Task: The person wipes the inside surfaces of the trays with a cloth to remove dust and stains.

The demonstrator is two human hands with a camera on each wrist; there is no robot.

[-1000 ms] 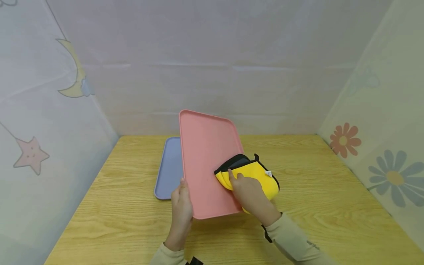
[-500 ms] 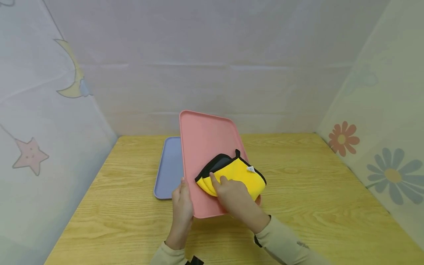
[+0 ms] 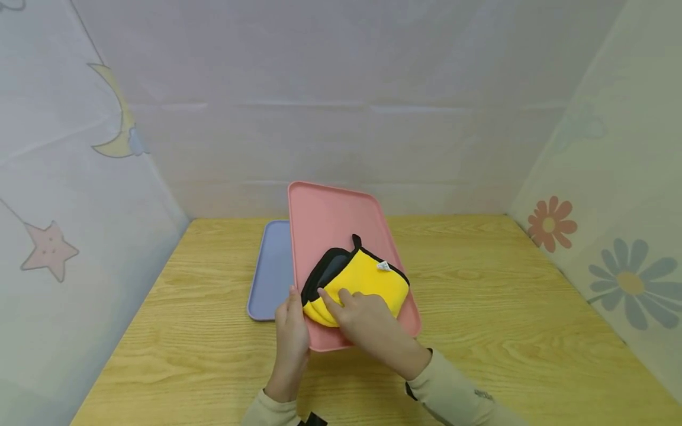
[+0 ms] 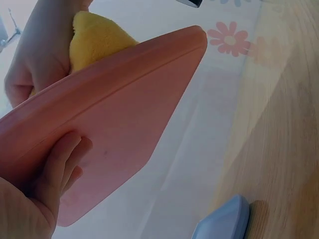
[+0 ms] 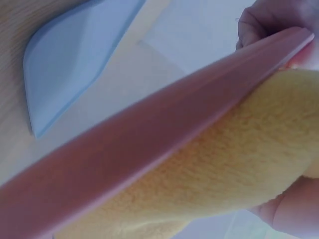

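A pink rectangular tray (image 3: 337, 212) is held up tilted above the table. My left hand (image 3: 290, 334) grips its near left edge, thumb on the front side and fingers behind, as the left wrist view shows. My right hand (image 3: 373, 325) holds a folded yellow cleaning cloth (image 3: 375, 275) with black trim, a hanging loop and a small white label. Its index finger points along the cloth, which lies against the lower part of the tray's face. In the right wrist view the fluffy cloth (image 5: 239, 154) meets the tray's inner side; part of that hand is hidden behind it.
A blue tray (image 3: 270, 275) lies flat on the wooden table (image 3: 495, 296), partly covered by the pink tray in the head view. Light cloth walls with a moon, star and flower prints (image 3: 553, 223) enclose the table at the back and sides.
My right hand has slid the yellow cloth leftward across the pink tray, from its right side to near my left thumb. The left hand and the tray stay nearly in place.
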